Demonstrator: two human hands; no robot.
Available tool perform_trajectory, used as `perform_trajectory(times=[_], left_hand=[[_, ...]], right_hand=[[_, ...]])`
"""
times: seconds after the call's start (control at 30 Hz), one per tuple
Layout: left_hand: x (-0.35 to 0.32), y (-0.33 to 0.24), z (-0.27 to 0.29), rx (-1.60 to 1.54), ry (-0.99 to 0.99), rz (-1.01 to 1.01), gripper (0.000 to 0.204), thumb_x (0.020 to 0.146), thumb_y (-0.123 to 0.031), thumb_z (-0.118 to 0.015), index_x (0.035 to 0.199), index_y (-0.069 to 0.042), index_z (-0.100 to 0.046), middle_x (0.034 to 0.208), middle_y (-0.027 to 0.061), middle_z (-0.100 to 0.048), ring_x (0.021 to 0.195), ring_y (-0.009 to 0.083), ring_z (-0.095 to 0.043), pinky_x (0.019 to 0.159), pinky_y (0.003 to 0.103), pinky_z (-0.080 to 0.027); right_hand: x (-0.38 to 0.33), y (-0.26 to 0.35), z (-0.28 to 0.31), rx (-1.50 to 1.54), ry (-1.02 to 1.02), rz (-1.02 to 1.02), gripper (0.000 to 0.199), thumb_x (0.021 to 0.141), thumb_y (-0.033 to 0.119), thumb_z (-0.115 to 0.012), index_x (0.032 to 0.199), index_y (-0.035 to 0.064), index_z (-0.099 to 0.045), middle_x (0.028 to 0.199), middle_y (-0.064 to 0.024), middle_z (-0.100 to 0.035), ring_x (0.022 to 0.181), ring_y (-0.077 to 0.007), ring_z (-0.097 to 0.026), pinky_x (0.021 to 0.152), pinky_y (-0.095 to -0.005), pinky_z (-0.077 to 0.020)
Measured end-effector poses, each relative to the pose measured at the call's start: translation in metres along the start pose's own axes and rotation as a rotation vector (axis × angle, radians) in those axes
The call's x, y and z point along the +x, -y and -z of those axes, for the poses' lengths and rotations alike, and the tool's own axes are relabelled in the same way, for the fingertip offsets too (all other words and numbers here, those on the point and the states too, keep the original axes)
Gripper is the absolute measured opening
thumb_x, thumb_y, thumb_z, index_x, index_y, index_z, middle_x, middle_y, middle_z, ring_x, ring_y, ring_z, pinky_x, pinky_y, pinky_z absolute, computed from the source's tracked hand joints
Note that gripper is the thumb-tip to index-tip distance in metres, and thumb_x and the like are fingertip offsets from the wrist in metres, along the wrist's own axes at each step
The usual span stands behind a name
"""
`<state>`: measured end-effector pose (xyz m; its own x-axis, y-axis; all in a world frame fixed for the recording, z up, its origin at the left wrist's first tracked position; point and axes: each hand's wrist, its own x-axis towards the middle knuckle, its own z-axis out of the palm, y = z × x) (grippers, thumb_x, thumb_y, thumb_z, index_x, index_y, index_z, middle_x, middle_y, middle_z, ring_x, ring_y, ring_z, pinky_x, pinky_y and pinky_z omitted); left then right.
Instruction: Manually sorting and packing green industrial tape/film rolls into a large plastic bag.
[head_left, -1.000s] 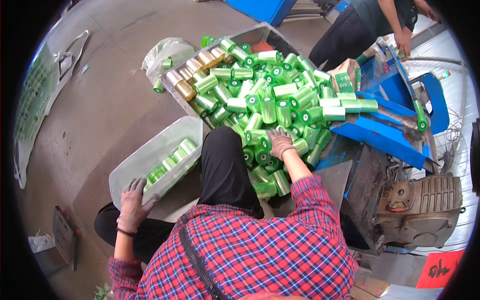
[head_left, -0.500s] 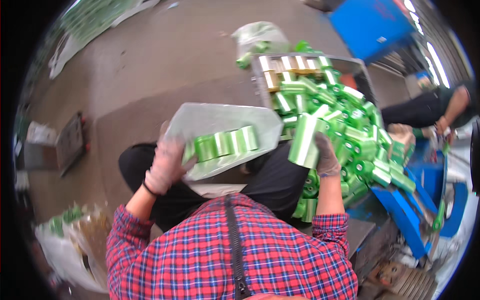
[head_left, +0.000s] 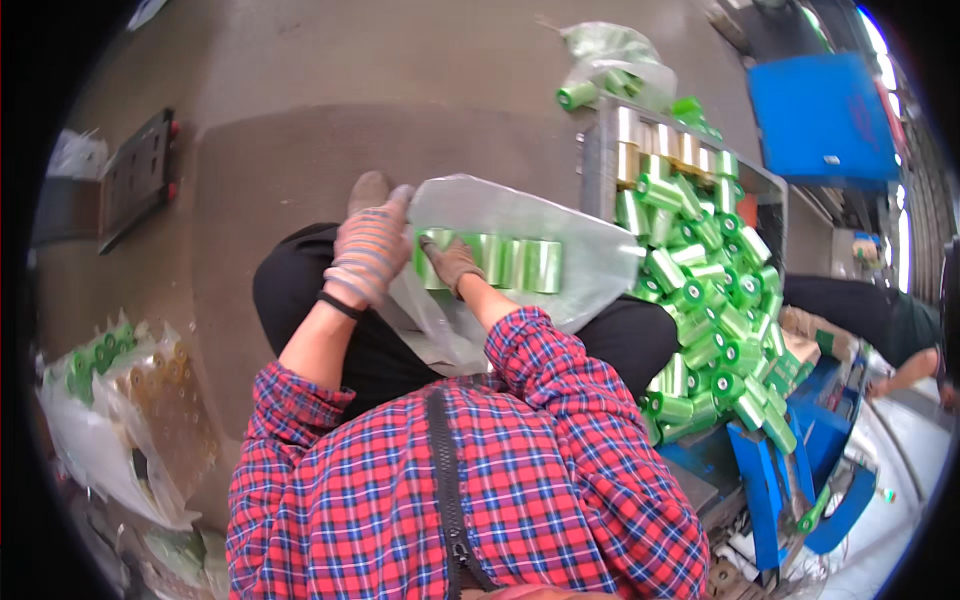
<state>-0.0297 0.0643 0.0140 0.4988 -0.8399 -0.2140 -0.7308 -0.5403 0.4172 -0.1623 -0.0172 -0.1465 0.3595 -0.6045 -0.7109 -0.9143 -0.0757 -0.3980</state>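
Observation:
A clear plastic bag (head_left: 590,255) lies across my lap with a row of shiny green film rolls (head_left: 540,268) inside it. My left hand (head_left: 368,252), in a striped knit glove, is closed on the bag's left edge. My right hand (head_left: 455,264), also gloved, reaches into the bag. Its fingers are around the green roll (head_left: 431,270) at the left end of the row, though part of the grip is hidden.
At my right a grey crate (head_left: 598,165) overflows with green rolls (head_left: 705,345) and a few gold ones. Bagged rolls (head_left: 130,400) stand at the lower left. A blue box (head_left: 822,118) is at the far right. Another person's arm (head_left: 905,372) shows at the right edge.
My right hand has moved left from the crate side with a green roll and is now in the bag, at the row's left end. The view has shifted left.

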Motion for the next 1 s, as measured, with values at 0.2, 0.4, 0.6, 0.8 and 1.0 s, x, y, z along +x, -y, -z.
perform_trajectory(times=[0.2, 0.4, 0.6, 0.8, 1.0], left_hand=[[0.002, -0.009, 0.009, -0.176, -0.199, -0.003, 0.037, 0.082, -0.022, -0.053, 0.118, -0.012, -0.048, 0.091, 0.0208, -0.062, 0.086, 0.0352, -0.059, 0.074, 0.042, -0.047], [-0.01, 0.001, 0.0, -0.655, -0.561, -0.273, 0.039, 0.081, 0.004, -0.043, 0.118, -0.005, -0.052, 0.108, 0.0073, -0.061, 0.092, 0.0109, -0.058, 0.079, 0.023, -0.045], [-0.043, -0.052, -0.01, -0.627, -0.337, -0.486, 0.043, 0.076, 0.005, -0.041, 0.117, -0.002, -0.053, 0.099, 0.0091, -0.063, 0.079, 0.0142, -0.059, 0.071, 0.027, -0.047], [-0.07, -0.136, -0.042, -0.146, 0.429, -0.457, 0.057, 0.08, -0.045, -0.053, 0.113, 0.001, -0.05, 0.097, 0.022, -0.06, 0.089, 0.0335, -0.058, 0.077, 0.04, -0.046], [-0.094, -0.134, -0.041, 0.352, 0.523, -0.553, 0.09, 0.067, -0.056, -0.061, 0.124, 0.008, -0.034, 0.089, 0.0226, -0.061, 0.084, 0.0339, -0.06, 0.073, 0.039, -0.048]], right_hand=[[-0.08, -0.002, 0.121, 0.0, -0.016, 0.565, 0.054, 0.082, 0.043, -0.054, 0.12, 0.0057, -0.047, 0.113, -0.0163, -0.053, 0.107, -0.0282, -0.051, 0.089, -0.0369, -0.0413], [-0.18, -0.195, 0.32, -0.233, -1.214, 0.156, 0.053, 0.069, 0.032, -0.07, 0.111, 0.0043, -0.052, 0.112, -0.0152, -0.054, 0.099, -0.0304, -0.053, 0.09, -0.0366, -0.0394], [-0.165, -0.338, 0.351, -0.261, -0.654, -0.475, 0.083, 0.063, 0.057, -0.065, 0.126, 0.008, -0.042, 0.124, -0.0162, -0.048, 0.113, -0.0291, -0.047, 0.097, -0.0379, -0.0342], [-0.153, -0.364, 0.323, -0.372, -0.781, -0.469, 0.064, 0.064, 0.052, -0.065, 0.113, 0.0126, -0.054, 0.104, -0.012, -0.061, 0.095, -0.0264, -0.056, 0.085, -0.0378, -0.0411], [-0.223, -0.388, 0.334, 0.991, -1.2, 0.374, 0.033, 0.079, 0.018, -0.062, 0.106, 0.0002, -0.057, 0.088, -0.0035, -0.06, 0.078, -0.0109, -0.056, 0.077, -0.0272, -0.0451]])
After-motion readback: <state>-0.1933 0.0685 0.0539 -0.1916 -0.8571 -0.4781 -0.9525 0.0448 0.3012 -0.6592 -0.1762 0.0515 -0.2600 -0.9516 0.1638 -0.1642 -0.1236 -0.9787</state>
